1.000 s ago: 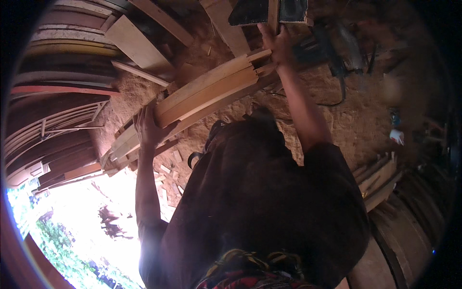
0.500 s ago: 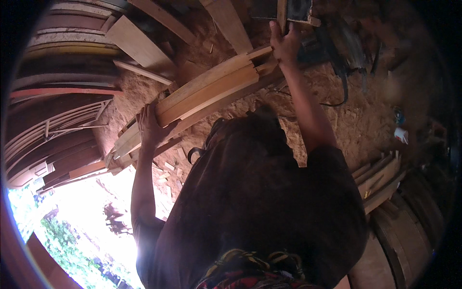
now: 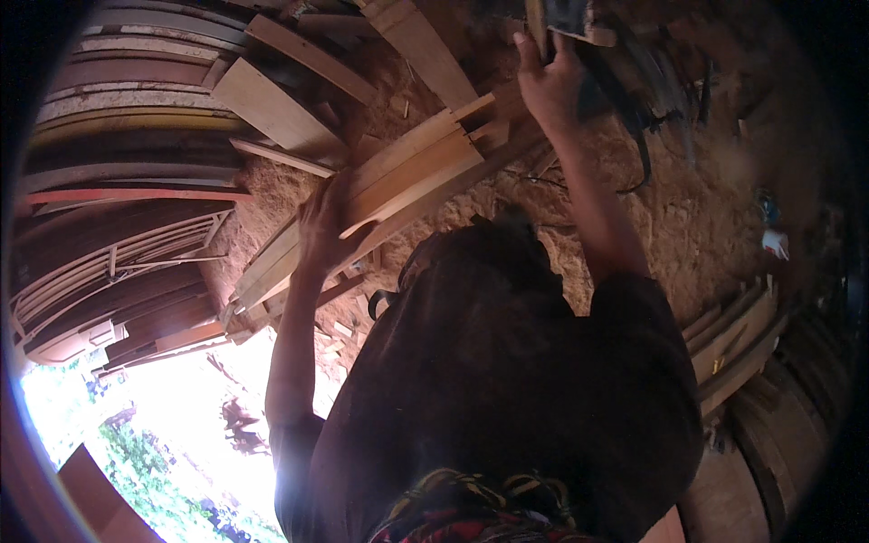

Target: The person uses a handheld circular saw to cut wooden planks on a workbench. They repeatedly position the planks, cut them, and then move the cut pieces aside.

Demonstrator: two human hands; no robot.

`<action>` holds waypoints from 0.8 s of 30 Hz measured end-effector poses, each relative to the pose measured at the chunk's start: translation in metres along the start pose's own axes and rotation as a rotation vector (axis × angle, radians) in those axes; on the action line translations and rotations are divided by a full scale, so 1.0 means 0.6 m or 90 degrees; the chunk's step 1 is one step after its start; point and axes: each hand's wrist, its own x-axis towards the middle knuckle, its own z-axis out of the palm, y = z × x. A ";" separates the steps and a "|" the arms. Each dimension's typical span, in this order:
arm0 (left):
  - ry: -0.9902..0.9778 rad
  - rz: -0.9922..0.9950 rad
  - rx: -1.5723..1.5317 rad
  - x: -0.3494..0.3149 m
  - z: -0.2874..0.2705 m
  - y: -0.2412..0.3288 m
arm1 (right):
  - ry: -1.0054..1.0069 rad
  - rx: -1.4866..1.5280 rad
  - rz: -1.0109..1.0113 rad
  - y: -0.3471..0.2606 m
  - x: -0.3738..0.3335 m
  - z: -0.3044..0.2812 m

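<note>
- Two bare hands reach away from the person, the left one lower in the view than the right one.
- The left hand [image 3: 317,237] lies across the long pale-brown wooden boards [image 3: 407,176], its thumb apart from its fingers; I cannot tell whether they are clamped.
- These boards lie side by side, slanting up from the lower left, and their stepped upper ends are near the right hand [image 3: 552,89].
- The right hand has its thumb and fingers apart, beside a narrow brown wooden strip [image 3: 537,25]; I cannot tell if it grips it.
- A dark flat panel [image 3: 570,16] is next to this strip.
- A wide, pale rectangular board [image 3: 276,109] lies beyond the left hand.
</note>
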 end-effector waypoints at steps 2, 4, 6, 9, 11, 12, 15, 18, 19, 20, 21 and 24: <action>-0.001 0.071 -0.011 0.061 0.011 0.052 | 0.011 0.031 0.011 -0.048 0.018 -0.041; -0.037 0.118 -0.061 0.130 0.011 0.110 | 0.044 0.014 -0.024 -0.064 0.024 -0.071; -0.067 0.175 -0.050 0.181 0.017 0.137 | 0.027 0.054 0.044 -0.088 0.021 -0.103; -0.108 0.236 0.037 0.219 0.022 0.150 | 0.057 0.098 0.077 -0.097 0.012 -0.136; -0.137 0.232 0.077 0.232 0.023 0.156 | 0.044 0.179 0.207 -0.142 0.003 -0.175; -0.164 0.224 0.065 0.237 0.019 0.159 | 0.060 0.135 0.163 -0.140 0.003 -0.184; -0.220 0.209 0.044 0.247 0.014 0.162 | 0.105 0.050 0.053 -0.128 -0.001 -0.211; -0.209 0.221 0.043 0.252 0.022 0.155 | 0.137 0.090 0.024 -0.125 0.002 -0.225; -0.196 0.233 0.032 0.253 0.026 0.151 | 0.132 0.111 0.039 -0.132 0.003 -0.232; -0.189 0.233 0.029 0.253 0.029 0.149 | 0.128 0.118 0.050 -0.133 0.005 -0.234; -0.182 0.233 0.026 0.251 0.031 0.148 | 0.124 0.126 0.063 -0.133 0.005 -0.234; -0.166 0.228 0.039 0.248 0.036 0.147 | 0.109 0.099 0.089 -0.126 0.002 -0.215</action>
